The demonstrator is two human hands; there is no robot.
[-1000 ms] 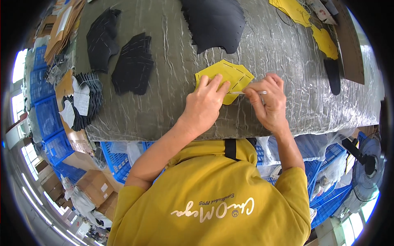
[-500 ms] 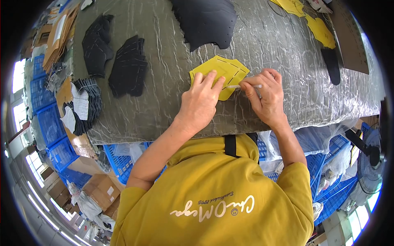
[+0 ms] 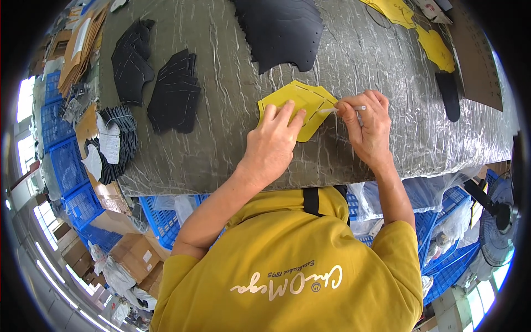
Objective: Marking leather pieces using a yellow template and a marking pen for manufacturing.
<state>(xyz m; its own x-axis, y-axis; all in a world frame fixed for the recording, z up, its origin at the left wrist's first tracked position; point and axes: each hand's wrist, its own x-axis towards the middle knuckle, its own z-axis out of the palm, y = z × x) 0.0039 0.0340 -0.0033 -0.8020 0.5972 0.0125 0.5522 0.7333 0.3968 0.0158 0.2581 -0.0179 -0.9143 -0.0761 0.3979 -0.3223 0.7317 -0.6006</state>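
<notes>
A yellow cut piece with slits (image 3: 296,99) lies flat on the grey, plastic-covered table (image 3: 232,138) near its front edge. My left hand (image 3: 272,145) presses down on the piece's near side with the fingers spread. My right hand (image 3: 368,126) pinches a thin white pen (image 3: 344,109). The pen's tip touches the right edge of the yellow piece.
Stacks of black cut pieces (image 3: 176,91) lie at the left, and a large black piece (image 3: 282,30) at the back. More yellow pieces (image 3: 437,47), a black sole shape (image 3: 449,95) and a brown board (image 3: 475,61) are at the right. Blue crates (image 3: 66,166) and cardboard boxes (image 3: 133,257) stand below.
My right hand has shifted slightly along the yellow piece's right edge with the pen. My left hand stays pressed on the piece.
</notes>
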